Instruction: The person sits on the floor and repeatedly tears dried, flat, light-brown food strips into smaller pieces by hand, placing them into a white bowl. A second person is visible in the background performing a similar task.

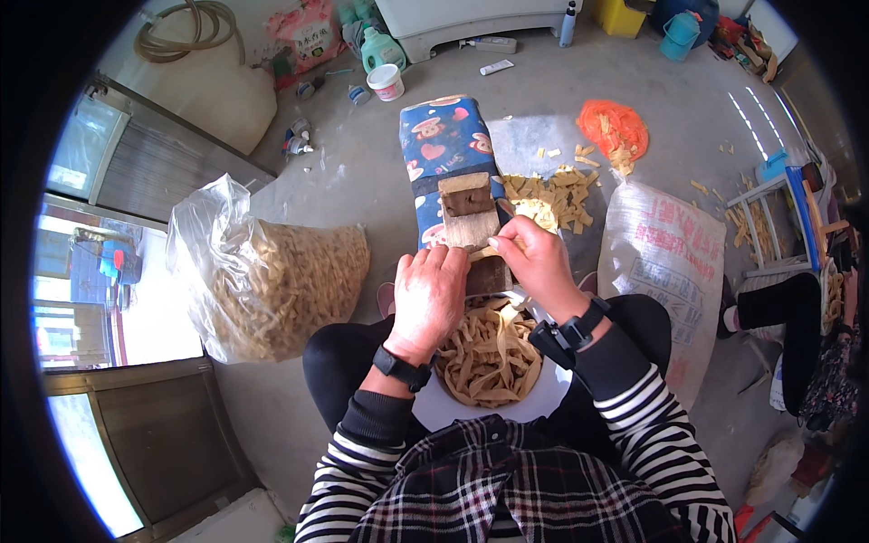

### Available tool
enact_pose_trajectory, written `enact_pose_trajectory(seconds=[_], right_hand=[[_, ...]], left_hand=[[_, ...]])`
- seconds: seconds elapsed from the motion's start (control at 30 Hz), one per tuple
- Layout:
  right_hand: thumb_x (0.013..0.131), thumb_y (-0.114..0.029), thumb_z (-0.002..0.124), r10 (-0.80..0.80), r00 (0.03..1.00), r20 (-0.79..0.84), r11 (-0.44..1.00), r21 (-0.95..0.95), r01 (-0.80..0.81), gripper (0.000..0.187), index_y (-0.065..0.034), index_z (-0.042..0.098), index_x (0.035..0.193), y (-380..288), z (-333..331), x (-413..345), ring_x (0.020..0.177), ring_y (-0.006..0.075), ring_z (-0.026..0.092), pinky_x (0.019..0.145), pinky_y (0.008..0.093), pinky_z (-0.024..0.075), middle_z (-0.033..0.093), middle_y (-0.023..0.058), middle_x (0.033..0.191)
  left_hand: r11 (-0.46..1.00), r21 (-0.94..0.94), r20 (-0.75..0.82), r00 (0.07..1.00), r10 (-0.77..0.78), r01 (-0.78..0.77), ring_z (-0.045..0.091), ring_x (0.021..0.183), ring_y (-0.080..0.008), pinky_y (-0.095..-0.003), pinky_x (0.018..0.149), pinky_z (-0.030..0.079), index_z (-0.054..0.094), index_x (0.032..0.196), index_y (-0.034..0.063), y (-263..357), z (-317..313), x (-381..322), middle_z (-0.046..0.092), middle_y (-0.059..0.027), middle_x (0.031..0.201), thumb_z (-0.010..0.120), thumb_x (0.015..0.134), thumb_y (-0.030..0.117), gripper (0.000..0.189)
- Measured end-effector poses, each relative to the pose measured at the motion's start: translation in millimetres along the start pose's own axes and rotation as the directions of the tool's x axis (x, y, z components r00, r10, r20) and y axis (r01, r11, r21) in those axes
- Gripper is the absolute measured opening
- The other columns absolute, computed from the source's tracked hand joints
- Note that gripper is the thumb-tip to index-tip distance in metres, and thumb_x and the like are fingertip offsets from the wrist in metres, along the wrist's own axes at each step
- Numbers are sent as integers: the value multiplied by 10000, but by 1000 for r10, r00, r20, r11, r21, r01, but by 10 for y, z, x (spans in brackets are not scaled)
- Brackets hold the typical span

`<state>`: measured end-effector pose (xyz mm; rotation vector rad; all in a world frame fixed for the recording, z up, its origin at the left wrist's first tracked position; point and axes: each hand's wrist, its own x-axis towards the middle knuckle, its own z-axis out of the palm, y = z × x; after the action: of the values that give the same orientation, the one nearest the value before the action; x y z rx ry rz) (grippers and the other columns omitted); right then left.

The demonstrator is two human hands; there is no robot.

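Observation:
My left hand lies over the near left edge of a wooden board, its fingers together; what is under them is hidden. With thumb and forefinger my right hand pinches a pale yellow strip, which runs across the board towards my left fingertips. A wooden block stands on the board, over a blue patterned cloth-covered support with a dark band around it. Below my hands, a white tub between my knees holds long, curled yellowish strips.
A clear plastic bag full of cut pieces stands at left. Cut pieces lie on the floor beyond my right hand, near an orange bag. A white woven sack lies at right. Another person sits at the far right.

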<state>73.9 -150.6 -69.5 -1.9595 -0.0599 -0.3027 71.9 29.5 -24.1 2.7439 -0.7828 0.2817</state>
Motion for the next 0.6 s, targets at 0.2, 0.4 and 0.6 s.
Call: enact_pose_trajectory(seconds=[0.2, 0.4, 0.6], right_hand=[[898, -191, 686, 60, 997, 54, 997, -43, -58, 171, -64, 596, 828, -52, -105, -34, 578, 241, 621, 558, 352, 484, 618, 85, 641], [949, -173, 638, -21, 941, 337, 947, 309, -89, 181, -7, 610, 880, -283, -230, -301, 673, 151, 583, 635, 317, 486, 607, 87, 731], [999, -261, 565, -66, 949, 308, 916, 395, -64, 273, -15, 644, 911, -275, -366, -296, 671, 188, 612, 654, 336, 484, 636, 106, 729]], left_hand=[[997, -66, 52, 998, -21, 25, 606, 888, -294, -415, 750, 438, 633, 994, 79, 141, -253, -160, 637, -91, 948, 660, 884, 234, 192], [770, -552, 230, 946, -228, 320, 605, 675, -380, -462, 642, 483, 610, 860, 14, 394, -239, -300, 599, -199, 731, 596, 963, 232, 242], [-388, -866, 392, 910, -137, 315, 629, 1028, -314, -449, 942, 485, 547, 1038, 38, 389, -551, -416, 645, -182, 1081, 442, 1041, 365, 344]])
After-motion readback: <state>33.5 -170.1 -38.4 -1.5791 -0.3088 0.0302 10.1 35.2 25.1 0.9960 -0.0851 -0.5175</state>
